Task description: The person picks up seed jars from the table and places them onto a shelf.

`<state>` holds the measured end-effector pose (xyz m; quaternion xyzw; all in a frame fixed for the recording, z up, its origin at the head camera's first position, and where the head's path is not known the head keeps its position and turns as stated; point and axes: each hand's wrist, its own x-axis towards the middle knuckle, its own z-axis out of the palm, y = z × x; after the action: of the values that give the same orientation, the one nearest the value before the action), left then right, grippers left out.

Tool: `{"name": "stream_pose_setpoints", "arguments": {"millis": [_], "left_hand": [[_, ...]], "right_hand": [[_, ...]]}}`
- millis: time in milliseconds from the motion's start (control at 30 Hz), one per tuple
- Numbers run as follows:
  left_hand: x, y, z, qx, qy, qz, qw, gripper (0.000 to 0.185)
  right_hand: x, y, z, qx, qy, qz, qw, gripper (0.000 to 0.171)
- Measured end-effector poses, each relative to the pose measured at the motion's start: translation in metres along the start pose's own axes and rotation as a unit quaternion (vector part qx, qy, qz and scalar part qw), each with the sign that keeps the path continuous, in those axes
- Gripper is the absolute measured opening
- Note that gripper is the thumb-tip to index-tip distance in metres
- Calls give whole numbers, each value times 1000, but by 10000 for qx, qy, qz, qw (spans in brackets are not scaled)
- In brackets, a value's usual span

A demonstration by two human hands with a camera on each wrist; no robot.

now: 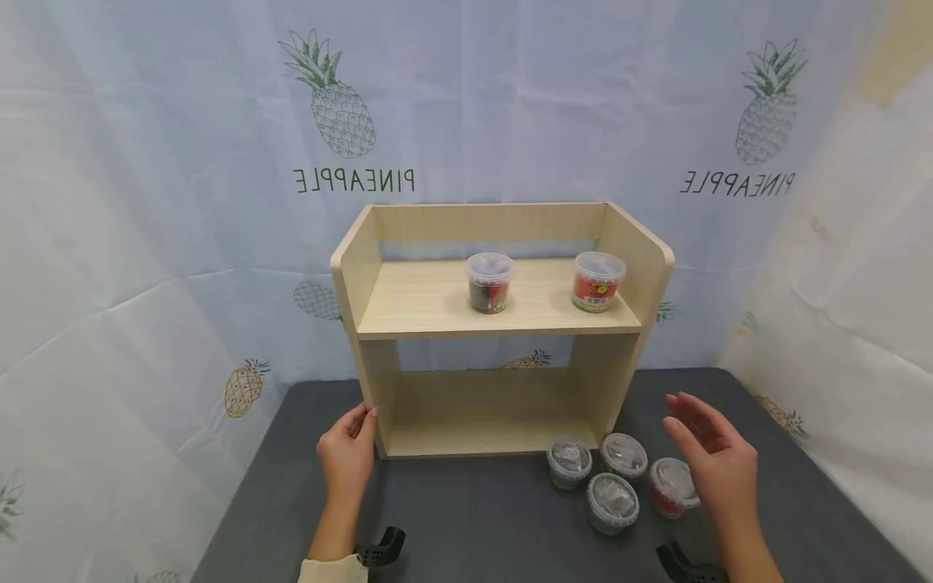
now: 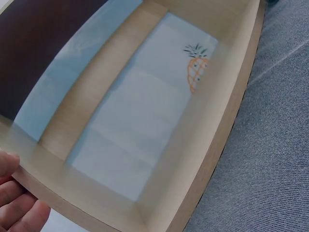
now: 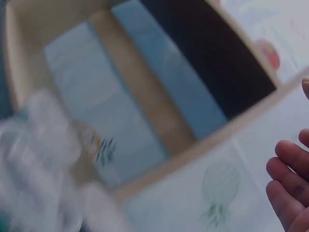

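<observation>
A light wooden two-tier shelf [image 1: 503, 332] stands on the dark table. My left hand [image 1: 348, 453] pinches the front edge of its left side panel, low down; in the left wrist view the thumb and fingers [image 2: 21, 205] lie around that edge. To the right of the shelf my right hand [image 1: 717, 461] is in the air, fingers parted from the thumb and holding nothing. Nearest to it is a lidded plastic tub [image 1: 672, 486] with red contents, partly behind the hand. Three more tubs, one of them a greenish tub [image 1: 612, 502], stand beside it.
On the upper board stand a black-and-red tub [image 1: 489, 283] in the middle and a red tub [image 1: 598, 282] at the right. Behind the shelf hangs a pale cloth [image 1: 510, 105] with printed pineapples. The dark table top [image 1: 474, 518] extends in front of the shelf.
</observation>
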<state>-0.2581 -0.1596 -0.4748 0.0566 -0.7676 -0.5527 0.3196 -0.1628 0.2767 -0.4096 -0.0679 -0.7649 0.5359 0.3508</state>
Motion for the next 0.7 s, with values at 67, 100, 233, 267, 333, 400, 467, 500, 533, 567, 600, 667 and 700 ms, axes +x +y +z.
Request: {"name": "stream_pose_setpoints", "arguments": {"millis": [67, 100, 233, 267, 333, 400, 467, 500, 533, 567, 600, 667, 700], "left_hand": [[0, -1, 0, 26, -6, -27, 10000, 29], [0, -1, 0, 36, -8, -45, 10000, 30], [0, -1, 0, 74, -7, -94, 9999, 30], [0, -1, 0, 75, -5, -102, 9999, 30], [0, 0, -1, 82, -1, -88, 9999, 30], [0, 0, -1, 94, 13, -47, 9999, 30], [-1, 0, 0, 128, 32, -6, 9999, 29], [-1, 0, 0, 139, 39, 14, 9999, 29], [-1, 0, 0, 143, 46, 31, 9999, 28], [-1, 0, 0, 142, 52, 45, 9999, 28], [-2, 0, 0, 129, 61, 56, 9999, 28], [-2, 1, 0, 89, 86, 74, 9999, 27], [-2, 1, 0, 69, 101, 95, 9999, 27]], "right_hand": [[-4, 11, -7, -141, 105, 221, 9996, 41], [-7, 17, -10, -229, 151, 303, 9992, 42], [-15, 38, -21, -734, 118, 754, 9944, 49], [-17, 44, -23, -892, 26, 912, 9918, 52], [-20, 55, -27, -1096, -228, 1298, 9852, 61], [-22, 66, -29, -1159, -601, 1672, 9772, 71], [-24, 75, -29, -1055, -967, 1995, 9694, 80], [-24, 79, -30, -993, -1130, 2129, 9654, 84], [-25, 83, -30, -938, -1281, 2243, 9615, 88], [-25, 87, -30, -946, -1383, 2298, 9587, 90], [-26, 90, -29, -938, -1482, 2376, 9554, 93], [-26, 95, -29, -930, -1618, 2466, 9510, 99], [-26, 98, -28, -988, -1677, 2493, 9487, 101]]}}
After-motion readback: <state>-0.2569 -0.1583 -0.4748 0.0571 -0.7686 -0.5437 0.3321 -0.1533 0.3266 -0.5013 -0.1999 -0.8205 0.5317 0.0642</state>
